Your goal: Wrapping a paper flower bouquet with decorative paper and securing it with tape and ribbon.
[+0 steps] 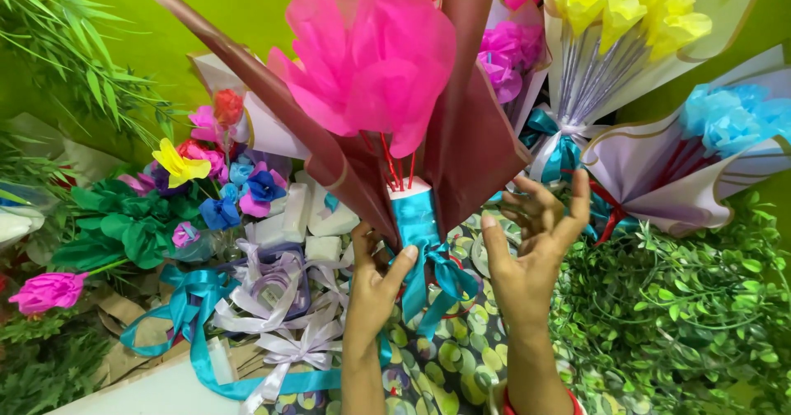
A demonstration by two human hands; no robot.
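- Head view, middle of the frame: the left hand (375, 287) is wrapped around the neck of a paper-flower bouquet (387, 93), thumb pressed up against the teal ribbon bow (428, 275) tied there. So that hand is clenched on the bouquet and keeps it upright.
- The bouquet is hot-pink tissue blooms on red stems, sleeved in maroon wrapping paper (474, 143), and it stands near-centre over a leaf-print cloth (449, 361).
- The right hand (535, 242) is just right of the bow, fingers spread and curled, palm facing the wrap. It grasps nothing and isn't touching the ribbon or paper as far as I can see (close, though).
- My read on the step: looks like fussing with the bow or the wrap at the neck, one hand steadying while the other is free. A next move would call for the free hand to close in on the ribbon tails or the paper edge without crushing the tissue.
- Far right: a yellow bouquet (626, 11) and a blue bouquet (725, 118) in pale wraps, leaning against the green wall.
- Left: loose paper flowers (218, 176), lilac ribbon bows (280, 287) and a teal ribbon strip (194, 324) lying about.
- Near right: leafy green vine (676, 316).
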